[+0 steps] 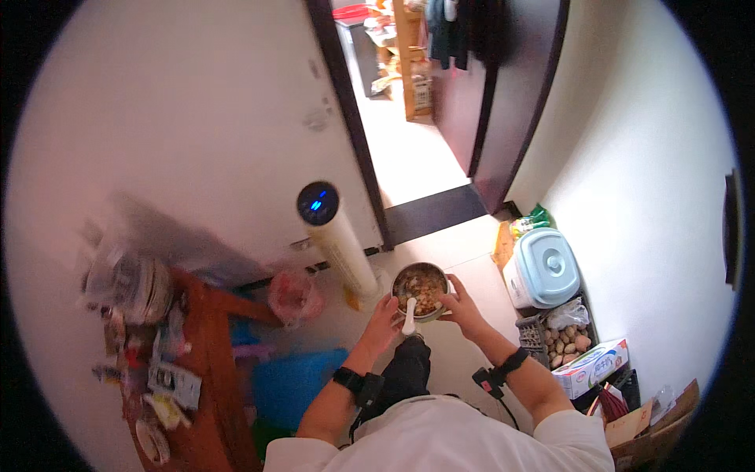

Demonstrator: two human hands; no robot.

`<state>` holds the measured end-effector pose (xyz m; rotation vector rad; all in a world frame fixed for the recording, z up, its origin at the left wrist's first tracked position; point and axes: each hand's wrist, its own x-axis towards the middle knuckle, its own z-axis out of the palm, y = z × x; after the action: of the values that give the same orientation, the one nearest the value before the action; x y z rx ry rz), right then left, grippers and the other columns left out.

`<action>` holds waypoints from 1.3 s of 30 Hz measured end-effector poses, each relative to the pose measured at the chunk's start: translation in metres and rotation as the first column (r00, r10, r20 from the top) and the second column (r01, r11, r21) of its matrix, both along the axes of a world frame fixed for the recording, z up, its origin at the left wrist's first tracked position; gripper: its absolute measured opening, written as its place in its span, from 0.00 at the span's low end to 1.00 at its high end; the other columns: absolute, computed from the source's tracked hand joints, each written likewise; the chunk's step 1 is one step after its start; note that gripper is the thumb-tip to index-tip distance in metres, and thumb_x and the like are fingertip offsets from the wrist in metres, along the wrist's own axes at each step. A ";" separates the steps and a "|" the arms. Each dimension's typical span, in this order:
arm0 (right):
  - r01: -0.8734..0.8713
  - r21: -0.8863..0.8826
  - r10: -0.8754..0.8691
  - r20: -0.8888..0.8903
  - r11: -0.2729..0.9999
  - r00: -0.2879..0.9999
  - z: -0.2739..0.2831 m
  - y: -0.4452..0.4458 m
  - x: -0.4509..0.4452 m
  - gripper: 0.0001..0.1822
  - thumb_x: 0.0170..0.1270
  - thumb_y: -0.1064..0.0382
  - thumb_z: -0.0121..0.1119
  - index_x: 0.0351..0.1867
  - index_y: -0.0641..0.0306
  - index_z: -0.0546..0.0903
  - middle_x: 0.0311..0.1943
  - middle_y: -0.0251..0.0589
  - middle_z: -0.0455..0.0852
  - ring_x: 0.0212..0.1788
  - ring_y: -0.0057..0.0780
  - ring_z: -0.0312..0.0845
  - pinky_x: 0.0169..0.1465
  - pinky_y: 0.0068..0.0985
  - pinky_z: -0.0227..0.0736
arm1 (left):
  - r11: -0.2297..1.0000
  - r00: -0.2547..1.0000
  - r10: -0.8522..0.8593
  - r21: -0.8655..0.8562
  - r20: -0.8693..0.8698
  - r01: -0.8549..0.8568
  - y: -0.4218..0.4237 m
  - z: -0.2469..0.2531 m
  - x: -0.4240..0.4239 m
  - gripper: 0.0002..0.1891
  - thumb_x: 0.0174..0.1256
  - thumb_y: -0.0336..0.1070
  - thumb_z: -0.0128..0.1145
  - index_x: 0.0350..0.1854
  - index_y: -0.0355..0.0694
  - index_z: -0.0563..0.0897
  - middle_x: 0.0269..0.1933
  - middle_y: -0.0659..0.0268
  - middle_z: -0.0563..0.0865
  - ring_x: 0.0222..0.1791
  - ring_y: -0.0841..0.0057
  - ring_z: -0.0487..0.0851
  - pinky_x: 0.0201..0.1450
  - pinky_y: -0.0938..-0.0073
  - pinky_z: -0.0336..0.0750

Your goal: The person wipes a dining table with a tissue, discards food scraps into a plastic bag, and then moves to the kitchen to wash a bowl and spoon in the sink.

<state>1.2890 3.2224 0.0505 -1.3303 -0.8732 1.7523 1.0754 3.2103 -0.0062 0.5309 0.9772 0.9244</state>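
Note:
Between my two hands is a round metal bowl filled with chunky brownish food. My left hand grips its left side, and my right hand holds the right side with the thumb at the rim. A white spoon rests in the food, its handle leaning over the near rim towards me. Just beyond the bowl, to the left, stands a tall white cylindrical appliance with a black top and lit blue display.
A dark door threshold lies ahead beside an open door. Along the right wall stand a blue-lidded container, a crate of potatoes and a milk carton box. At left are a cluttered wooden table and a pink bin.

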 end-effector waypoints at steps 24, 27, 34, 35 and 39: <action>-0.061 0.095 0.074 -0.133 0.994 0.988 0.016 0.644 0.176 0.34 0.60 0.57 0.57 0.67 0.52 0.57 0.50 0.41 0.74 0.50 0.27 0.73 0.47 0.29 0.78 | 0.992 0.902 -0.115 0.007 0.417 0.123 0.646 0.059 0.175 0.33 0.63 0.44 0.55 0.68 0.53 0.54 0.65 0.64 0.64 0.63 0.64 0.67 0.58 0.53 0.69; -0.174 0.069 0.182 -0.142 0.982 0.973 0.030 0.732 0.156 0.35 0.61 0.55 0.56 0.68 0.52 0.54 0.48 0.41 0.75 0.50 0.28 0.74 0.48 0.31 0.77 | 0.999 0.917 -0.034 0.021 0.398 0.028 0.714 0.074 0.159 0.33 0.63 0.44 0.55 0.68 0.53 0.55 0.65 0.64 0.64 0.61 0.65 0.68 0.57 0.55 0.70; -0.429 0.067 0.434 -0.138 0.901 0.890 -0.001 0.957 0.082 0.35 0.61 0.55 0.56 0.68 0.52 0.54 0.45 0.41 0.77 0.49 0.27 0.74 0.47 0.34 0.77 | 0.968 0.909 0.228 0.018 0.348 -0.250 0.881 0.035 0.093 0.30 0.64 0.41 0.54 0.67 0.51 0.56 0.62 0.64 0.68 0.57 0.67 0.72 0.55 0.60 0.73; -0.464 0.072 0.469 -0.126 0.883 0.874 -0.005 0.989 0.067 0.36 0.61 0.55 0.56 0.68 0.52 0.54 0.44 0.41 0.77 0.49 0.27 0.74 0.47 0.34 0.77 | 0.959 0.909 0.254 0.038 0.331 -0.282 0.906 0.025 0.079 0.30 0.64 0.41 0.54 0.67 0.51 0.56 0.62 0.64 0.68 0.57 0.67 0.72 0.54 0.61 0.73; -0.474 0.024 0.472 -0.136 0.880 0.871 0.007 1.108 0.025 0.37 0.61 0.57 0.56 0.69 0.54 0.52 0.43 0.41 0.77 0.47 0.28 0.76 0.48 0.34 0.77 | 0.945 0.888 0.307 -0.003 0.343 -0.326 1.018 0.044 0.045 0.29 0.64 0.39 0.53 0.65 0.52 0.57 0.61 0.63 0.69 0.58 0.67 0.72 0.52 0.58 0.75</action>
<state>1.3143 4.3303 0.0575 -1.0361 -1.1846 2.1950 1.1209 4.2282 0.0373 0.2440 0.7336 1.2927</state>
